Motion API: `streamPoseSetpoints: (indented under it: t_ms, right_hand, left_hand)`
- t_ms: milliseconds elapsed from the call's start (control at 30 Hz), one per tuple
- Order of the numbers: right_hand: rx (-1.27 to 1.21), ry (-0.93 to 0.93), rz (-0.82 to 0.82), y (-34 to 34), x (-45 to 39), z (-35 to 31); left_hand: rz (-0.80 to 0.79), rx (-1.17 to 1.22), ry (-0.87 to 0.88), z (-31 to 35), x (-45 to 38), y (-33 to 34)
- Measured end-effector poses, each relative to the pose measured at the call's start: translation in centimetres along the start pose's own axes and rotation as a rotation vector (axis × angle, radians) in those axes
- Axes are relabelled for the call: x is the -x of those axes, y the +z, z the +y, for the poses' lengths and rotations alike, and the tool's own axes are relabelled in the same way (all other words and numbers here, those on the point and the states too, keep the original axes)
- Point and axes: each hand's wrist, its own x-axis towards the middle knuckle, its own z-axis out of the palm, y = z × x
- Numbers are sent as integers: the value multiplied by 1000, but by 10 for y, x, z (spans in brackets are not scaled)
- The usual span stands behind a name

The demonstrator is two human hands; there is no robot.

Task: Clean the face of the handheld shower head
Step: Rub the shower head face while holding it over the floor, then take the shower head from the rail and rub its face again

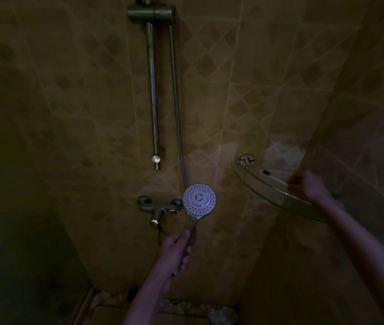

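**Shower head held up, face toward cam**

Dim shot btw. Left hand is wrapped tight round the handle of the shower head, lower center of frame, white nozzle face pointing at the camera, just right of the mixer tap. Right hand is up at mid right, fist closed over the edge of the glass corner shelf; can't tell if it's got anything in it. Hose runs up beside the rail.
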Motion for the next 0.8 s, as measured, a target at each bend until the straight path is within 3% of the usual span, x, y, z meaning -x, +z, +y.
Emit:
streamPoseSetpoints:
  t_ms: [300, 467, 600, 800]
  right_hand:
    - [9, -127, 113, -1, 10, -16]
    - [-97, -262, 320, 12, 14, -70]
    - [-162, -325, 225, 23, 18, -138]
    - [-350, -353, 188, 43, -6, -239]
  left_hand:
    - [47, 39, -6, 5, 1, -28]
    - [69, 13, 45, 30, -17, -63]
    - [95, -151, 150, 68, -25, -96]
    - [95, -8, 309, 145, -55, -138]
